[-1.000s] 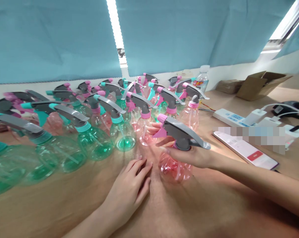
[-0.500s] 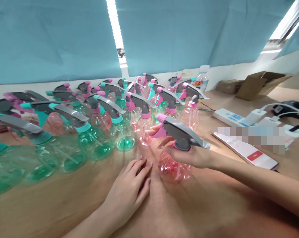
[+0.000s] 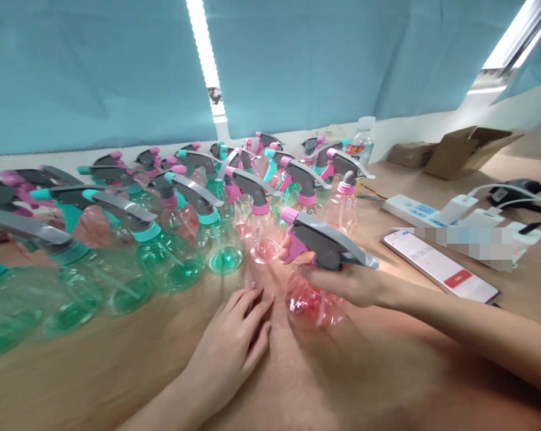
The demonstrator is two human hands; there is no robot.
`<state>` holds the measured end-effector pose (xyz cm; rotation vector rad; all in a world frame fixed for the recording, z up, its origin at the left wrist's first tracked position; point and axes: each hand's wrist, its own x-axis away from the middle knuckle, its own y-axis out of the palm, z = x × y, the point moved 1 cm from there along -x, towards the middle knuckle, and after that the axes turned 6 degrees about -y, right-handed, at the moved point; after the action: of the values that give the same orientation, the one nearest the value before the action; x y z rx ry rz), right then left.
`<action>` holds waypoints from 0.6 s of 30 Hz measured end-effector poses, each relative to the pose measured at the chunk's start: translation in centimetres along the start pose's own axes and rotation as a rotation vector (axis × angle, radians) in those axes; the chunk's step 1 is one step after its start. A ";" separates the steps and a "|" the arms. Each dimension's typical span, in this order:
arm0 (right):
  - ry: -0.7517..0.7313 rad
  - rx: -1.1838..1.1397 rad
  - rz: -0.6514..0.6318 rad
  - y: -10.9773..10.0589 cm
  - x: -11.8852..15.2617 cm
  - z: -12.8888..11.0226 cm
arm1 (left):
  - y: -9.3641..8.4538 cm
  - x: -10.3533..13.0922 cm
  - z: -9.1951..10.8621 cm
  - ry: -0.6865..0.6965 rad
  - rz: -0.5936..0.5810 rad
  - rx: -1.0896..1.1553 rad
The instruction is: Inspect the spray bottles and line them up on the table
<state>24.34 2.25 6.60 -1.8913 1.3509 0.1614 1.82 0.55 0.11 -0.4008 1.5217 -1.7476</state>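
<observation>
My right hand [image 3: 342,281] is wrapped round the neck of a pink spray bottle [image 3: 313,302] with a grey and pink trigger head; a finger lies at its pink trigger. The bottle stands upright on the wooden table [image 3: 234,395]. Left of it, my left hand [image 3: 237,338] rests flat on the tabletop, fingers stretched out and holding nothing. Just beyond the hands are a clear spray bottle with pink collar [image 3: 264,236] and a green spray bottle [image 3: 221,245]. Part of the held bottle's neck is hidden by my fingers.
Several more green and pink spray bottles [image 3: 169,257] crowd the left and back. A phone [image 3: 436,263], a white power strip [image 3: 409,209] with plugs and cables, and an open cardboard box [image 3: 465,152] lie at the right. A clear water bottle [image 3: 362,140] stands by the wall.
The fingers of my right hand at the pink trigger have drawn in closer to it. My left hand stays flat in place. The whole view has shifted slightly.
</observation>
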 end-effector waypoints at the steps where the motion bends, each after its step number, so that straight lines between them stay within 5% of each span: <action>1: -0.020 -0.009 0.010 0.0 0.0 -0.1 | 0.0 0.0 0.0 0.002 -0.002 -0.002; 18: 0.067 -0.036 0.064 0.9 0.1 1.3 | 0.0 -0.1 0.1 0.012 0.006 -0.008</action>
<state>24.06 2.86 5.21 -1.8988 1.4631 0.1566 1.94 0.55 0.13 -0.3895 1.5371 -1.7428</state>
